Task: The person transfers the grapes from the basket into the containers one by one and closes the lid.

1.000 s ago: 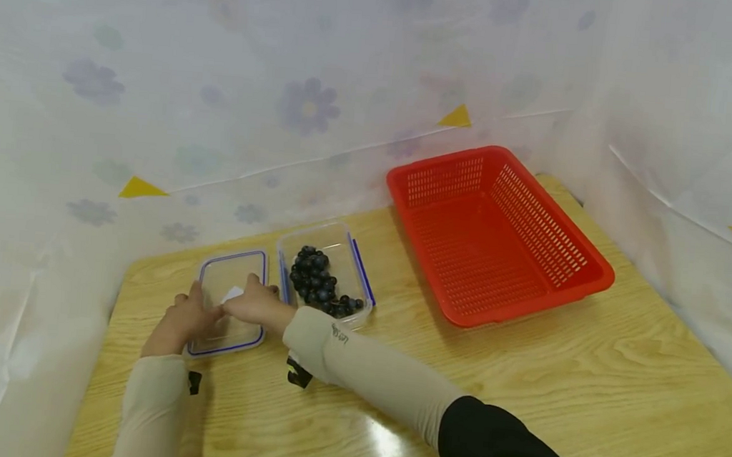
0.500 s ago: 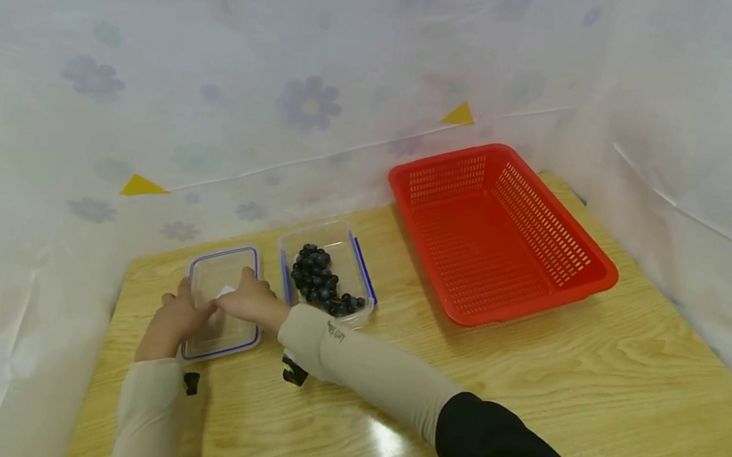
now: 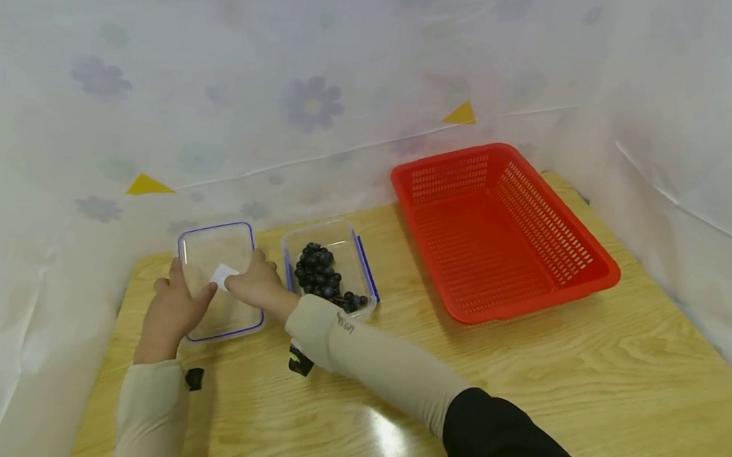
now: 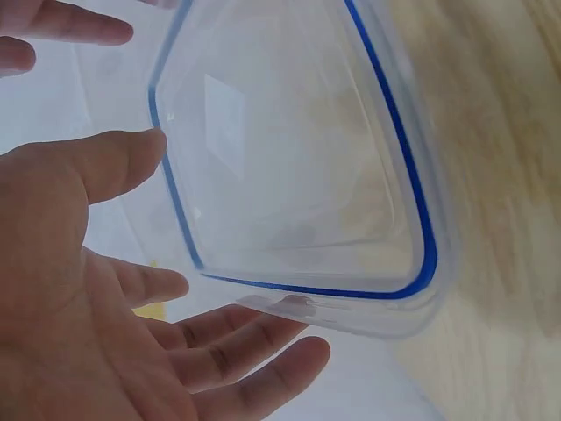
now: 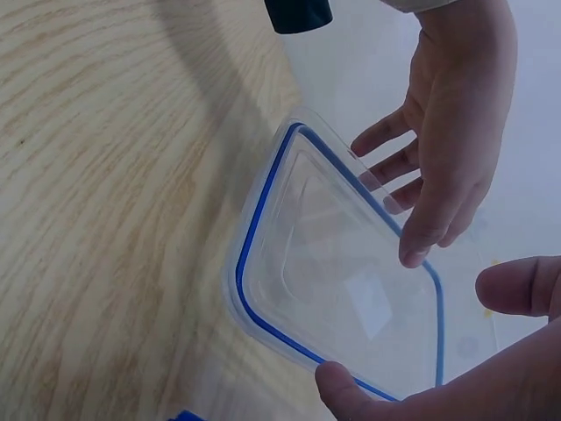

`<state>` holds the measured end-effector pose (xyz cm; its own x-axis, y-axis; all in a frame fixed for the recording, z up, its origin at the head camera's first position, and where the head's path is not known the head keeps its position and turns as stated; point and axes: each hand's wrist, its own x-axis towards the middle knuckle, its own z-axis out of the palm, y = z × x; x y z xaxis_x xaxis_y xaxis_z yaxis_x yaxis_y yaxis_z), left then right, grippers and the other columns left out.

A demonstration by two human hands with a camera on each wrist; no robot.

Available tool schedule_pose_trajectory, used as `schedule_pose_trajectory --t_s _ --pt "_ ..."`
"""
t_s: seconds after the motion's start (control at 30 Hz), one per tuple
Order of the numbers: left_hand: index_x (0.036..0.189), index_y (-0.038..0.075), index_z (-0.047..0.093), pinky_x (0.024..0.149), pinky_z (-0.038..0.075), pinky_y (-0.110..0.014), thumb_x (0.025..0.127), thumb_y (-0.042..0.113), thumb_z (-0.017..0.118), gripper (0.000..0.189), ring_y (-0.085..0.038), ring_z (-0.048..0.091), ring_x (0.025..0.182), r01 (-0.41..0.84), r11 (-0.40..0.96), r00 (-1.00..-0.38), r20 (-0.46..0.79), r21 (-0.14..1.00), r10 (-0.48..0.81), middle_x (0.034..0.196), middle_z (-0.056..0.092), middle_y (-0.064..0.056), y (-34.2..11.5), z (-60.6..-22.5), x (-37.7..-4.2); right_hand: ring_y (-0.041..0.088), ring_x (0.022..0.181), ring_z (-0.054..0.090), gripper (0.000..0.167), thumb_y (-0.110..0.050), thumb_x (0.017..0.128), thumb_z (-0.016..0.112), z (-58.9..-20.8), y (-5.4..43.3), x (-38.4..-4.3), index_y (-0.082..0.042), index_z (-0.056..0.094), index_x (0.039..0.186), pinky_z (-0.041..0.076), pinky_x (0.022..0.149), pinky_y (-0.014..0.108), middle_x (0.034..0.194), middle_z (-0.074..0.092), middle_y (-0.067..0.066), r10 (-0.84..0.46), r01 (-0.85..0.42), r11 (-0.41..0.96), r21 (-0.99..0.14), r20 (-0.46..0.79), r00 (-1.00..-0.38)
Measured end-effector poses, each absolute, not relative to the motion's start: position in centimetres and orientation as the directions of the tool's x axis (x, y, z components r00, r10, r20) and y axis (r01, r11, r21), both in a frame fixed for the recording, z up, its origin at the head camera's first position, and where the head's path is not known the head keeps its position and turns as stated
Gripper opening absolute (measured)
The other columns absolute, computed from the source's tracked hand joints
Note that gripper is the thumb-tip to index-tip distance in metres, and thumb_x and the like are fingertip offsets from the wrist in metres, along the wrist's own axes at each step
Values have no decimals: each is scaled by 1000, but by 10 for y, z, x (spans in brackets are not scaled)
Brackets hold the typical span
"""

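Observation:
A clear plastic container lid with a blue seal is held by both hands at the left of the table, tilted in the wrist views. My left hand grips its left side, the thumb over the edge and other fingers beneath. On the opposite edge is my right hand, a digit pressed at the blue seal in the right wrist view; its other fingers are partly hidden. A small white label shows on the lid. Beside the right hand stands the open clear container, a bunch of dark grapes inside.
Farther right sits a large red plastic basket with perforated sides, nothing in it. The wooden table is bounded at the back and sides by a pale flowered sheet with yellow triangles.
Both hands have shifted the lid up and to the left in the head view, away from the container, and its white label shows more. The container, grapes and basket have stayed put.

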<state>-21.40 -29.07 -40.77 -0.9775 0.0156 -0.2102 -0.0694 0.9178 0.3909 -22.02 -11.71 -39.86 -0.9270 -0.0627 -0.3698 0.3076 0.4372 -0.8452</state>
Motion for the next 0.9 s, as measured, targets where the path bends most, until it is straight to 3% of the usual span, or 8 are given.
schedule_pose_trajectory --t_s 0.2,0.37,0.47,0.6,0.7,0.8,0.83,0.9 --pt "155 -8 -12 88 41 -72 105 46 46 94 -68 46 110 -40 911 -995 -104 410 4 139 20 -54 -282 -398 -212 28 132 47 87 -23 89 69 -398 -113 -226 -13 23 162 47 98 40 155 38 14 -62 281 392 -876 -330 -942" --pt "157 -4 -14 86 42 -71 104 46 47 94 -67 48 107 -55 901 -997 -67 431 -29 141 21 -51 -277 -389 -209 25 127 51 90 -12 84 70 -396 -110 -228 -12 24 161 48 96 39 156 40 13 -52 243 330 -912 -275 -960" --pt "156 0 -19 91 39 -73 104 48 46 96 -69 45 111 -73 881 -996 -80 467 -40 146 15 -50 -274 -383 -205 22 122 50 94 -6 81 70 -391 -106 -227 -15 24 162 47 93 36 158 39 10 -57 215 253 -943 -237 -970" --pt "153 7 -30 95 36 -74 104 50 44 99 -70 40 115 -86 841 -995 -87 535 -47 154 0 -45 -270 -376 -200 23 117 53 95 -1 83 65 -385 -97 -227 -25 19 164 46 78 36 163 30 2 -105 183 116 -976 -195 -975" --pt "151 12 -35 96 34 -74 104 51 43 99 -69 37 118 -85 805 -996 -61 587 -60 157 -10 -40 -268 -371 -196 26 127 53 94 0 88 61 -380 -91 -227 -30 16 164 44 73 37 163 30 1 -135 158 70 -985 -166 -977" --pt "151 16 -36 98 32 -73 104 49 45 99 -66 34 125 -67 768 -997 -14 637 -75 159 -12 -36 -267 -368 -193 28 139 43 92 0 89 61 -374 -86 -229 -34 18 163 44 73 36 160 36 3 -128 133 86 -987 -143 -981" --pt "151 17 -36 99 31 -73 104 49 45 99 -64 32 129 -60 754 -997 -1 654 -78 160 -11 -34 -267 -367 -192 28 138 45 91 0 89 61 -372 -85 -229 -34 19 163 43 71 35 160 37 4 -126 126 85 -988 -136 -983" --pt "150 21 -37 102 30 -71 103 49 47 100 -59 28 136 -48 724 -997 14 688 -79 161 -11 -31 -266 -365 -189 25 118 58 91 3 88 60 -370 -83 -230 -34 23 162 42 63 32 158 39 5 -117 120 75 -990 -128 -985"
